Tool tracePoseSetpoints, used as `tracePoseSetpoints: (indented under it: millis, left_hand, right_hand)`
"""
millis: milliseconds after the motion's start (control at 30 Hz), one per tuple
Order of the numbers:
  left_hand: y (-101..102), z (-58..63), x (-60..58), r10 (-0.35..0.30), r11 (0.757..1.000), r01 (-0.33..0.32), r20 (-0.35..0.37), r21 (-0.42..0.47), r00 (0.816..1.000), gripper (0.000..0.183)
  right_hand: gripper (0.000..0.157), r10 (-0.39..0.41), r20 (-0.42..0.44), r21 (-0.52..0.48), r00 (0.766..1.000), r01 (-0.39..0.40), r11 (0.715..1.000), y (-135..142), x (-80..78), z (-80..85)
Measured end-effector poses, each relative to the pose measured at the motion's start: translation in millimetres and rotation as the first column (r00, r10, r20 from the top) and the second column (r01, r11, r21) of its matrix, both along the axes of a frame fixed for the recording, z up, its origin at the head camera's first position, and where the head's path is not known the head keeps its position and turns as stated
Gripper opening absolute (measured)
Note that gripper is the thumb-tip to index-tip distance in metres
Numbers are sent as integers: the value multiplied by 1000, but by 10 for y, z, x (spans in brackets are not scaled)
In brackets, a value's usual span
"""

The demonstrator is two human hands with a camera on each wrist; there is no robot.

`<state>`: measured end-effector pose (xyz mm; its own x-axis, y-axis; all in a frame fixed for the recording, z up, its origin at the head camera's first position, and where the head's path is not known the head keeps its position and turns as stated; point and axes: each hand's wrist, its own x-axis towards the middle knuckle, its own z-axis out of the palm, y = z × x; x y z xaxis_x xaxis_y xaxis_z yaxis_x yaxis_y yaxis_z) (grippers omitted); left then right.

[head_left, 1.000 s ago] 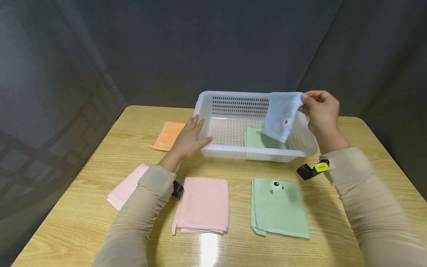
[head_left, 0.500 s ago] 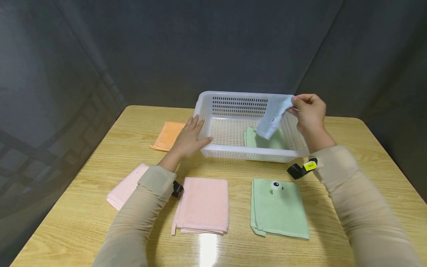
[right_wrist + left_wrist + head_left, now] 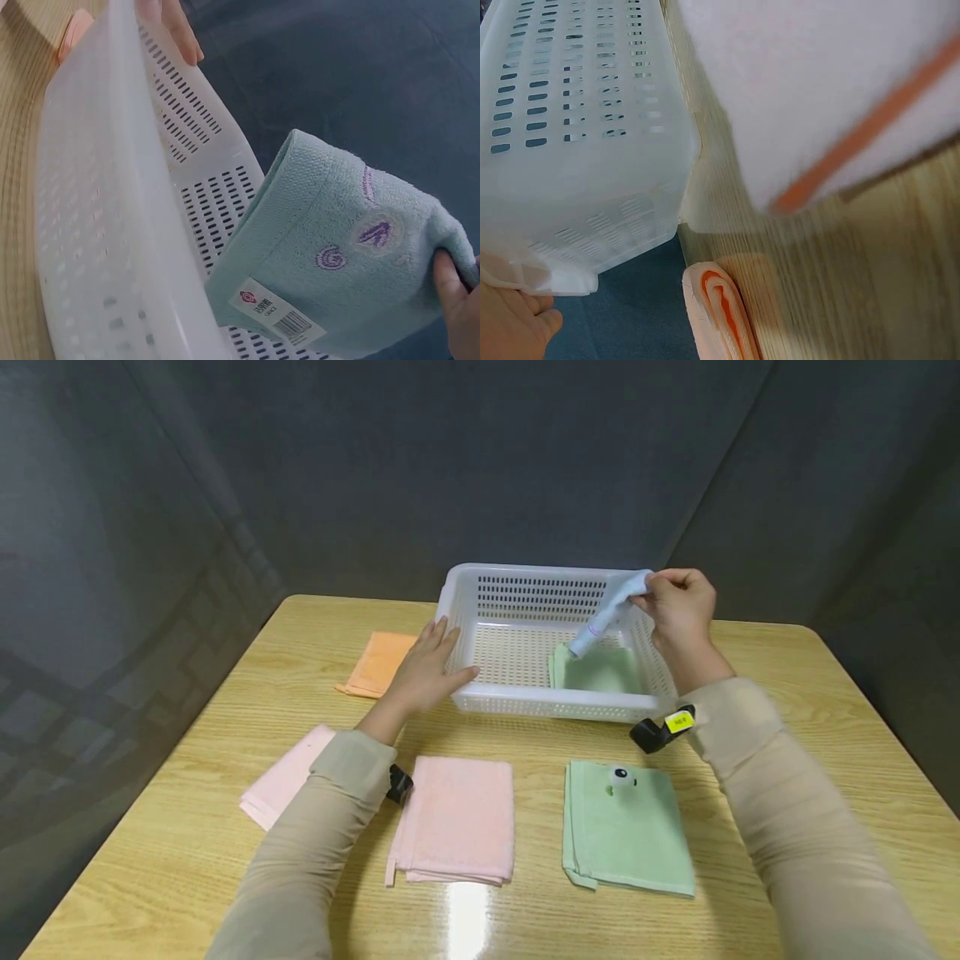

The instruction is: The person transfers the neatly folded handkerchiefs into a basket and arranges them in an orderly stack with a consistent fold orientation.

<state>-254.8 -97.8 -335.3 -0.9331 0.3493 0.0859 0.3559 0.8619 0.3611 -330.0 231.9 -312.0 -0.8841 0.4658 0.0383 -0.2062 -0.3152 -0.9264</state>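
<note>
A light blue towel (image 3: 609,612) hangs by its upper edge from my right hand (image 3: 681,614), pinched between thumb and fingers over the right part of the white plastic basket (image 3: 555,703). Seen from the right wrist, that towel (image 3: 330,247) has purple embroidery and a barcode label (image 3: 277,311). Below it, a folded green towel (image 3: 603,672) lies on the basket's floor. My left hand (image 3: 423,672) rests on the basket's left end with fingers extended, the thumb near the front corner. In the left wrist view, part of this hand (image 3: 514,322) touches the rim.
In front of the basket, a folded pink towel (image 3: 461,818) and a green towel with an eye decoration (image 3: 630,835) lie on the wooden table (image 3: 540,918). Another pink towel (image 3: 288,772) is partly behind the left sleeve. An orange towel (image 3: 378,664) lies left of the basket.
My right hand has moved left with the blue towel, which has swung over the green one and now appears narrower, nearly edge-on. The left hand and basket have stayed put.
</note>
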Motion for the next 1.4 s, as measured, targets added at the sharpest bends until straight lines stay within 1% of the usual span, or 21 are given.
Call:
tracePoseSetpoints:
  millis: [33, 67, 100, 133, 200, 233, 267, 333, 367, 467, 500, 567, 633, 700, 800, 833, 967, 1033, 1067, 1167, 1400]
  left_hand:
    - [0, 0, 3, 2, 1000, -2, 2, 2, 1000, 74]
    - [-2, 1, 2, 2, 1000, -2, 3, 3, 1000, 74]
    - [-3, 1, 2, 2, 1000, -2, 2, 4, 1000, 75]
    - [-3, 0, 1, 1, 1000, -1, 2, 3, 1000, 75]
    - [-3, 1, 1, -1, 1000, 1, 2, 2, 1000, 75]
    - [-4, 2, 1, -1, 1000, 1, 1, 2, 1000, 75]
    - [-5, 4, 2, 0, 1000, 0, 1, 2, 1000, 75]
    - [-4, 6, 5, 2, 1000, -2, -2, -1, 1000, 75]
    - [-6, 8, 7, 2, 1000, -2, -2, -1, 1000, 75]
    - [-3, 10, 10, 0, 1000, 0, -3, 4, 1000, 74]
    - [-2, 9, 11, -1, 1000, 1, -4, 4, 1000, 74]
    - [0, 6, 13, -1, 1000, 1, 2, 7, 1000, 75]
    - [1, 3, 15, 3, 1000, -3, 5, 8, 1000, 75]
    - [4, 0, 21, 3, 1000, -3, 4, 8, 1000, 75]
    - [8, -2, 28, -1, 1000, 1, 2, 11, 1000, 75]
    - [11, -2, 31, -3, 1000, 3, 2, 13, 1000, 75]
    - [17, 1, 31, -5, 1000, 5, 3, 8, 1000, 75]
    - [15, 6, 30, -3, 1000, 3, 2, 5, 1000, 75]
    - [13, 10, 27, -1, 1000, 1, -1, 1, 1000, 75]
    - [7, 18, 22, 4, 1000, -4, -2, -5, 1000, 75]
    - [13, 3, 10, 2, 1000, -2, 8, 8, 1000, 75]
  right_hand:
    - [13, 1, 6, -9, 1000, -1, 1000, 59, -117, -83]
    - [14, 4, 0, -20, 1000, -4, 1000, 87, -191, -136]
    - [15, 3, -2, -30, 1000, -3, 1000, 106, -251, -176]
    - [15, 22, -3, -46, 1000, -22, 999, 119, -282, -196]
    - [15, 20, -4, -39, 1000, -20, 999, 54, -230, -148]
    - [15, 18, -4, -27, 1000, -18, 999, -6, -152, -81]
    - [15, 26, -24, -62, 999, -27, 998, -35, -114, -49]
    - [14, 12, -20, -66, 1000, -14, 998, -161, 32, 73]
    - [12, 0, -6, -44, 1000, -1, 999, -242, 134, 158]
    - [14, -14, 0, -56, 1000, 14, 998, -404, 330, 320]
    - [13, -29, 16, -30, 999, 29, 999, -474, 413, 389]
    - [15, -31, 8, -52, 999, 31, 998, -521, 473, 443]
    - [15, -35, -2, -69, 999, 34, 997, -544, 491, 467]
    - [14, -38, -8, -81, 999, 37, 996, -535, 472, 451]
    - [13, -36, -3, -62, 999, 36, 997, -477, 416, 372]
    - [14, -19, -18, -82, 1000, 17, 997, -412, 355, 297]
    - [13, 4, 6, -52, 1000, -3, 999, -322, 360, 216]
    - [14, 12, 14, -63, 1000, -11, 998, -306, 401, 221]
    - [12, 3, 36, -42, 999, -2, 999, -345, 472, 278]
    - [13, 21, 19, -75, 1000, -20, 997, -371, 526, 324]
    - [13, 45, -24, -71, 999, -47, 996, -511, 528, 375]
